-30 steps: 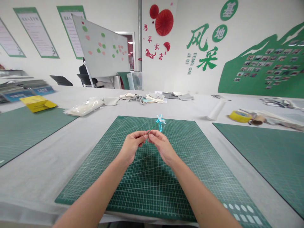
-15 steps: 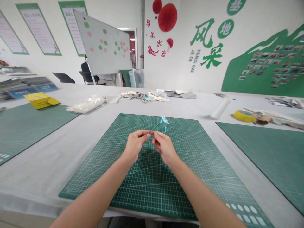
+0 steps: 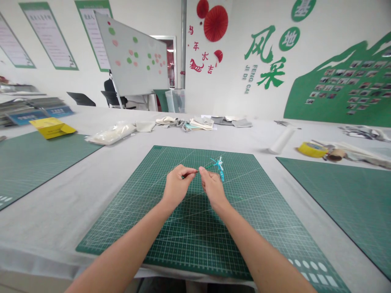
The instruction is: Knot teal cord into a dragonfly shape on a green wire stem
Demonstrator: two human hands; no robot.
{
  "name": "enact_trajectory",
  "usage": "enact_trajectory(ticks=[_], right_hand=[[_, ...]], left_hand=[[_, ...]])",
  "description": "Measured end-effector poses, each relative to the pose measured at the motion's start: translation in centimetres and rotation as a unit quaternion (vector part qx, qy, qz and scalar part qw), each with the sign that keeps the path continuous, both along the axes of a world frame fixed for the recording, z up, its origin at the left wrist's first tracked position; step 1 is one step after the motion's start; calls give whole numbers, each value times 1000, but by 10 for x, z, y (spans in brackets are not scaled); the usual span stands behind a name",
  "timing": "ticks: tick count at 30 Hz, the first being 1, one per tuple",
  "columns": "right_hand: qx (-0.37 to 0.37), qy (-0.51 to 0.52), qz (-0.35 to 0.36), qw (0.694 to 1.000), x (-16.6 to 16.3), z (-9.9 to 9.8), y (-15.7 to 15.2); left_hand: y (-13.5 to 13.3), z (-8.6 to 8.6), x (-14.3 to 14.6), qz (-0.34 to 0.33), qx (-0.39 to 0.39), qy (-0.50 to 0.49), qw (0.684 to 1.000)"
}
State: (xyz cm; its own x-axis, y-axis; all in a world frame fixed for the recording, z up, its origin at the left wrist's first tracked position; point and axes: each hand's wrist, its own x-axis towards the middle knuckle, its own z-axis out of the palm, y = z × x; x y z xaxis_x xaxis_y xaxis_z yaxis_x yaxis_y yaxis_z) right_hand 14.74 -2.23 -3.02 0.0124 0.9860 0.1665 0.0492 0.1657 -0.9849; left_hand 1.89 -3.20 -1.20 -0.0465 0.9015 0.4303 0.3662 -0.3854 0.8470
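Above the green cutting mat (image 3: 146,203), a small artificial flower (image 3: 219,164) with blue and white petals sticks out to the right on a thin green stem. My right hand (image 3: 211,185) is closed, thumb and forefinger pinching the stem a short way below the bloom. Just left of it, my left hand (image 3: 180,183) pinches the stem's lower end, which its fingers mostly hide. The two sets of fingertips almost meet. One blue petal hangs down behind my right hand.
More cutting mats lie left (image 3: 39,158) and right (image 3: 342,195). A yellow packet (image 3: 52,127) and a clear plastic bag (image 3: 111,134) are at left. Fabric pieces (image 3: 201,123) lie at the back. Yellow tape (image 3: 313,149) and a white roll (image 3: 281,139) are at right.
The flower has turned and tipped lower to the right, its bloom now facing more sideways. My fingers have shifted slightly along the stem, both hands still pinching.
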Motion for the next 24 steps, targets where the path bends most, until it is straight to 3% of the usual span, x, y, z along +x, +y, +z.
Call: enact_trajectory(ticks=[7,14,19,24], right_hand=[[5,18,14,1000,0,-3,2],[-5,39,44,998,-3,-3,-2],[-29,47,47,997,-2,-2,-1],[-82,160,48,982,0,8,-4]], left_hand=[[1,-2,0,-4,-11,-12,1000],[0,2,0,-24,-119,-150,981],[1,8,-4,-13,-156,-219,963],[5,9,-11,-14,-167,-253,953]])
